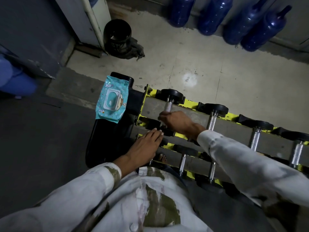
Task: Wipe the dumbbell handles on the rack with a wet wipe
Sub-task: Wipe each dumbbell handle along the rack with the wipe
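Observation:
A yellow-edged rack (190, 104) holds rows of black-ended dumbbells with metal handles. My right hand (177, 122) curls round the near part of the leftmost top-row dumbbell handle (168, 105). A small pale scrap shows under its fingers; I cannot tell if it is a wipe. My left hand (145, 144) lies flat with straight fingers on the rack's left end, by a black dumbbell head. Further handles (211, 122) (255, 139) lie to the right. A teal wet wipe pack (111, 101) rests on a black bench (100, 139) left of the rack.
Several big blue water bottles (214, 14) line the far wall. A black bin (117, 36) and a dark rag (133, 49) sit on the floor beyond the bench. My bare foot (162, 158) shows under the rack. A lower row has handles (182, 162).

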Motion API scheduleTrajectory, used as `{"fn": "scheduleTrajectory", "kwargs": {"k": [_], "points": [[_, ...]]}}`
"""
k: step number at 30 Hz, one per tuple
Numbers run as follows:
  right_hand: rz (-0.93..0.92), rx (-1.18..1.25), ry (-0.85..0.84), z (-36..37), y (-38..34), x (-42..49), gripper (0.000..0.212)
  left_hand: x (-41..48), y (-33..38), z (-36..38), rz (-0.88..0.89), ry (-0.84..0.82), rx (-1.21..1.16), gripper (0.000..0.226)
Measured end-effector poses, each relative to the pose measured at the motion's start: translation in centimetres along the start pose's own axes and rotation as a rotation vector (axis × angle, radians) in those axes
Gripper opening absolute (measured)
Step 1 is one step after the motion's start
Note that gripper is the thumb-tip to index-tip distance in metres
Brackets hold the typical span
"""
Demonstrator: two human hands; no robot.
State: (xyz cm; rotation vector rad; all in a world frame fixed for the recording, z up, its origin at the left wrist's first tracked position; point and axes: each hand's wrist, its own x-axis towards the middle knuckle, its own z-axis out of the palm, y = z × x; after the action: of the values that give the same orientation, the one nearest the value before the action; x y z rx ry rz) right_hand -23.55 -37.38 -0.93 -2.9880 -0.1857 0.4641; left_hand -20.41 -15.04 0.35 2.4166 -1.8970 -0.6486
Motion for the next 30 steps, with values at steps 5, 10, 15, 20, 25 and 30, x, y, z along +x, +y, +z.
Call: {"fn": "scheduleTrajectory", "kwargs": {"k": [5,10,15,20,25,30], "points": [[0.157,-0.053,0.074,-3.0,1.8,1.8,0.047,0.0,-0.1,0.0,0.001,-0.006,0.02,0.086],[0.089,0.071,-0.076,-1.7,-1.8,0.6,0.032,0.1,-0.4,-0.2,0.027,0.032,-0.008,0.075],[0.26,0.386,0.107,-1.8,-1.9,-2.4,0.029,0.2,0.6,-0.7,0.053,0.102,-0.041,0.066],[0.554,0.722,0.343,-2.1,0.1,-8.6,0.021,2.4,3.5,-1.3,0.186,0.161,-0.051,0.069],[0.815,0.889,0.465,0.2,3.5,-14.6,0.023,5.1,7.7,-1.6,0.238,0.16,-0.088,0.071],[0.657,0.649,0.316,3.5,6.4,-18.0,0.039,7.3,12.3,0.3,0.301,0.125,-0.099,0.079]]}}
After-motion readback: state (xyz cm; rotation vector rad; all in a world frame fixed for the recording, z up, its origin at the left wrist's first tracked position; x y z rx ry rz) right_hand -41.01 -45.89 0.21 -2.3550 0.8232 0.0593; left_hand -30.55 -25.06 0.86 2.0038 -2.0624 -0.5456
